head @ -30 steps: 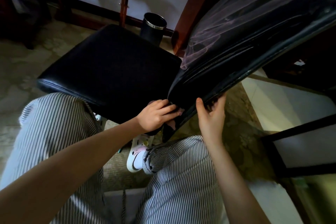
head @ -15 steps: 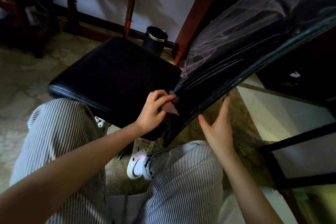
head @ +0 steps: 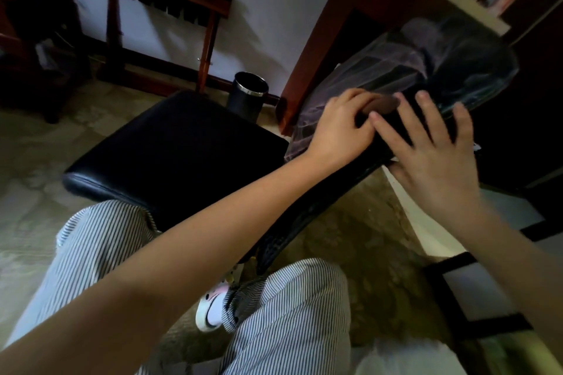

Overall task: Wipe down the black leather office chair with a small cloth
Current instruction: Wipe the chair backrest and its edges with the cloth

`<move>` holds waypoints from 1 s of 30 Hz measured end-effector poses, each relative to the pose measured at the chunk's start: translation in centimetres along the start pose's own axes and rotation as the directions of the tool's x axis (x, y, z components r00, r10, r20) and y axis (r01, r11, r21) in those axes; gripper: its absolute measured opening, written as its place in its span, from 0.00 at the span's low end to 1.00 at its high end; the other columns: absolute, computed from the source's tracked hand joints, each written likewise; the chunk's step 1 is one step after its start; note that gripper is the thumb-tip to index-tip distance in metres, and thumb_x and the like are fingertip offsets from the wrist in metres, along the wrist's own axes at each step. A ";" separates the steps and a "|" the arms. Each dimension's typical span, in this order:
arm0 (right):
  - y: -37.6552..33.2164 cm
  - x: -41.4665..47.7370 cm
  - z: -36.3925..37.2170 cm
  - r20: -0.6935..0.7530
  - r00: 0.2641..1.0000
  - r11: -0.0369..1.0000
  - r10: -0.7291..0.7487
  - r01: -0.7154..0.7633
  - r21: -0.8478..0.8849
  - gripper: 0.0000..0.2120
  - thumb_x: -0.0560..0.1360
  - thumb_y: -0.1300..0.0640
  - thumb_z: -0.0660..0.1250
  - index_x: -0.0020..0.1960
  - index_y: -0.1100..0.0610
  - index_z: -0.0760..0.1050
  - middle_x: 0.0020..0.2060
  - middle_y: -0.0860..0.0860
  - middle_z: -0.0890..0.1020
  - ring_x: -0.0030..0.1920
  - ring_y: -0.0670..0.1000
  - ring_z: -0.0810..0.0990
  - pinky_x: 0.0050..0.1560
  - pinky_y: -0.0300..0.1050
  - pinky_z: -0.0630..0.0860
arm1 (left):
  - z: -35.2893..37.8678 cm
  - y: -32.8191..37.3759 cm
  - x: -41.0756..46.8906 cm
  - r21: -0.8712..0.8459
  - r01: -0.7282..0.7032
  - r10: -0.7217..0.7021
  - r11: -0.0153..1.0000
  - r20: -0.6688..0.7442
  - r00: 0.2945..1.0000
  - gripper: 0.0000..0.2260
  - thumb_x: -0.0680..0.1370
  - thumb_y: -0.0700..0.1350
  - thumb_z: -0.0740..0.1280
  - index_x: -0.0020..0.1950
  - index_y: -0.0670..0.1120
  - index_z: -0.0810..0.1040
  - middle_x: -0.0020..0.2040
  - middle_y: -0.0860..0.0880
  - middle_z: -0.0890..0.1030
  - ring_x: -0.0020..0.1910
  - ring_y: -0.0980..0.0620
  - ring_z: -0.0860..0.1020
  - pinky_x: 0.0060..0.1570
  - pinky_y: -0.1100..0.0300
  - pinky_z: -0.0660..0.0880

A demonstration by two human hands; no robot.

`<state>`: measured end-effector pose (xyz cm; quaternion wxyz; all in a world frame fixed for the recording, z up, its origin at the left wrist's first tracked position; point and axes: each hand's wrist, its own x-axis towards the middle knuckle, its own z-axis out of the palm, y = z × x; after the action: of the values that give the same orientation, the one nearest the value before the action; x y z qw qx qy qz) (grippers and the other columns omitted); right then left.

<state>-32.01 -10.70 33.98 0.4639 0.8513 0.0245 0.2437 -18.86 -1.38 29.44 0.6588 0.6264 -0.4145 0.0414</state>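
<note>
Cloth, perhaps brownish, on glossy backrest

Bare arms, striped trousers

The person wears loose white trousers with fine dark pinstripes and a white slip-on shoe; no sleeves.

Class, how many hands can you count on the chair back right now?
2. The left hand presses the cloth onto the chair back; the right hand lies spread on its edge, just beside the left.
</note>
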 end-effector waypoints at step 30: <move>3.1 0.9 4.9 -0.285 0.927 0.970 -0.244 0.234 -0.069 0.11 0.75 0.68 0.64 0.55 0.59 0.78 0.51 0.56 0.83 0.53 0.59 0.78 0.54 0.53 0.67 | 1.8 -14.0 -9.7 -0.177 0.578 -0.603 0.796 -0.157 0.782 0.11 0.80 0.42 0.61 0.57 0.38 0.78 0.54 0.48 0.73 0.55 0.52 0.73 0.51 0.75 0.66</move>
<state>-29.72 -16.04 34.64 0.4959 0.7888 0.1918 0.3083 -18.08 -1.33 12.33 0.7140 0.6764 -0.1285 -0.1274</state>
